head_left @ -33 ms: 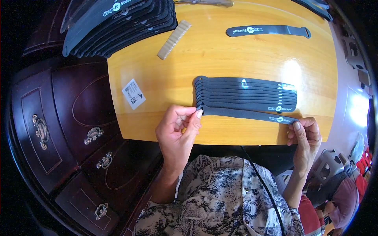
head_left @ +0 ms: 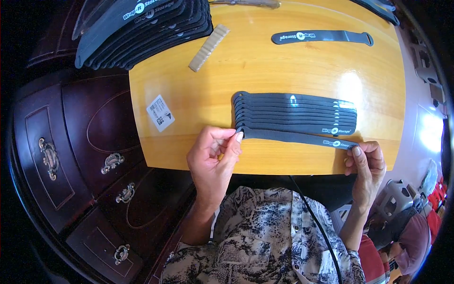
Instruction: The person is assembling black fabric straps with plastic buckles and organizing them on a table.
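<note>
Between my hands a dark grey storage strap is stretched along the near side of an overlapping row of like straps. My left hand pinches its looped end between thumb and forefinger. The opposite, rounded end is pinched in my right hand, close to the table's near right edge. The row lies flat, loop ends at the left, each strap partly covering its neighbour. Farther off, a single strap lies alone, its loop pointing right.
A big fanned pile of straps covers the table's far left corner. Near it lie a ridged tan strip and a white printed label. More dark straps rest at the far right edge. Dark wooden drawers stand left of the table.
</note>
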Available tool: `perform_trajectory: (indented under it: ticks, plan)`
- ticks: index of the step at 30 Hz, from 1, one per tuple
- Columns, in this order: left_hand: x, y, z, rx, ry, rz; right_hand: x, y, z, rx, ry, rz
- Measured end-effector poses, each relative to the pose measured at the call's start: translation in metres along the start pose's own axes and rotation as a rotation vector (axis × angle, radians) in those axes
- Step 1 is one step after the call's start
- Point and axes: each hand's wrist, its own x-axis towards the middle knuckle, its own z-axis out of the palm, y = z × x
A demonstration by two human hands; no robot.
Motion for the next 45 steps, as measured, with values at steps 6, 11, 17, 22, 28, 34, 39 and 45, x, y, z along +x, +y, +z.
perform_trajectory:
  ticks: [6,11,17,22,28,34,39,45]
  plan:
    - [0.0,0.004,0.001,0.034,0.002,-0.034,0.0,0.001,0.001,-0.006,0.013,-0.005]
    - [0.002,0.003,0.003,0.033,0.009,-0.044,0.001,-0.001,0.004,-0.009,0.023,-0.002]
    - [0.004,0.002,0.003,0.06,0.032,-0.054,0.001,-0.002,0.007,-0.04,0.055,0.004]
    - [0.005,0.003,0.004,0.057,0.039,-0.048,0.002,-0.004,0.009,-0.015,0.048,0.027]
    - [0.003,0.005,0.007,0.06,0.041,-0.082,0.0,-0.001,0.007,-0.075,0.065,0.015]
    - [0.003,0.003,0.009,0.066,0.05,-0.065,0.0,-0.007,0.01,-0.069,0.107,0.065]
    - [0.003,0.006,0.008,0.116,0.056,-0.044,0.0,-0.004,0.014,-0.009,0.104,0.073]
    - [0.003,0.006,0.009,0.12,0.04,-0.03,0.001,0.001,0.015,-0.064,0.105,-0.011]
